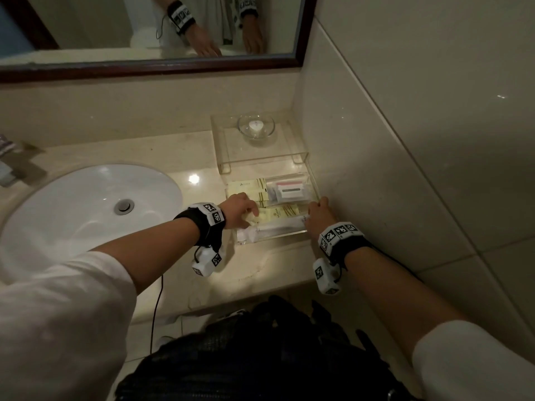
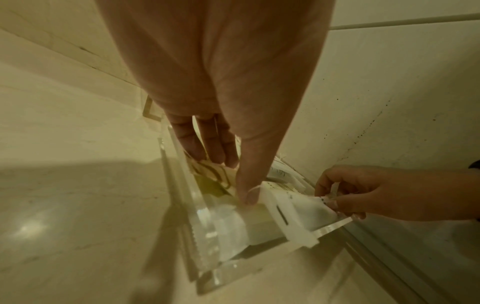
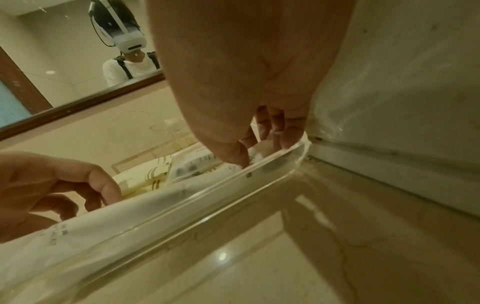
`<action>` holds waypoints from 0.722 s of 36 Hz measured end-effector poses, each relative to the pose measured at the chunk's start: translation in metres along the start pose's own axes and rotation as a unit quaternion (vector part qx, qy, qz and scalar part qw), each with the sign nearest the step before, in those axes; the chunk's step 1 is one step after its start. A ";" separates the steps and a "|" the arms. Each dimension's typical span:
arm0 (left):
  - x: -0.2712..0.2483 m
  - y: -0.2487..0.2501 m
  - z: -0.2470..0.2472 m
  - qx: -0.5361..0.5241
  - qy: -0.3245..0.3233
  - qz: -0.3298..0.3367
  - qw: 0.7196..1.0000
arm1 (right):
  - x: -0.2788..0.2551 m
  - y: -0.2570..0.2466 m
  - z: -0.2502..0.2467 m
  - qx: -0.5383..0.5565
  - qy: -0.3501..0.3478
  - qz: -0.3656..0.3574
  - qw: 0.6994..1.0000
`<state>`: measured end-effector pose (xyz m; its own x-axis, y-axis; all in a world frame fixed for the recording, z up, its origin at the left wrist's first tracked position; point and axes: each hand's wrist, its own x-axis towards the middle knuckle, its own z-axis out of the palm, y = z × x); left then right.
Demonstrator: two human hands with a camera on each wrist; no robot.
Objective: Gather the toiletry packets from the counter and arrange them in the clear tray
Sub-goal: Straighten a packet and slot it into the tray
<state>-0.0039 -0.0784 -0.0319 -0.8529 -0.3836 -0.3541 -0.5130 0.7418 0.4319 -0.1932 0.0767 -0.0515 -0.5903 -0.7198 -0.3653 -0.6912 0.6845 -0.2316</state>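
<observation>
The clear tray (image 1: 272, 238) sits on the counter against the right wall. Inside lie cream packets (image 1: 249, 185), a clear bag with a white box (image 1: 289, 190) and a long white packet (image 1: 275, 227) along the front wall. My left hand (image 1: 252, 214) reaches into the tray's left part; its straight fingers rest on a cream packet (image 2: 213, 170) and the thumb presses the long white packet (image 2: 298, 207). My right hand (image 1: 314, 208) is at the tray's right end, where thumb and forefinger pinch that packet's end (image 2: 330, 195). The tray's front wall (image 3: 207, 191) partly hides the packet (image 3: 103, 222).
Behind the tray stands a clear acrylic riser with a glass dish (image 1: 256, 125) on top. The white sink (image 1: 86, 204) lies to the left, with a tap (image 1: 11, 166) at the far left. The tiled wall (image 1: 405, 140) is close on the right; a mirror (image 1: 144, 24) hangs above.
</observation>
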 end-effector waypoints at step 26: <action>-0.001 0.015 0.001 -0.007 -0.036 0.027 0.999 | 0.000 -0.001 0.003 0.002 -0.015 0.003 1.000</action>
<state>-0.0102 -0.0664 -0.0258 -0.8701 -0.3023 -0.3892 -0.4685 0.7523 0.4631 -0.1912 0.0763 -0.0540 -0.5825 -0.7115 -0.3930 -0.6853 0.6899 -0.2332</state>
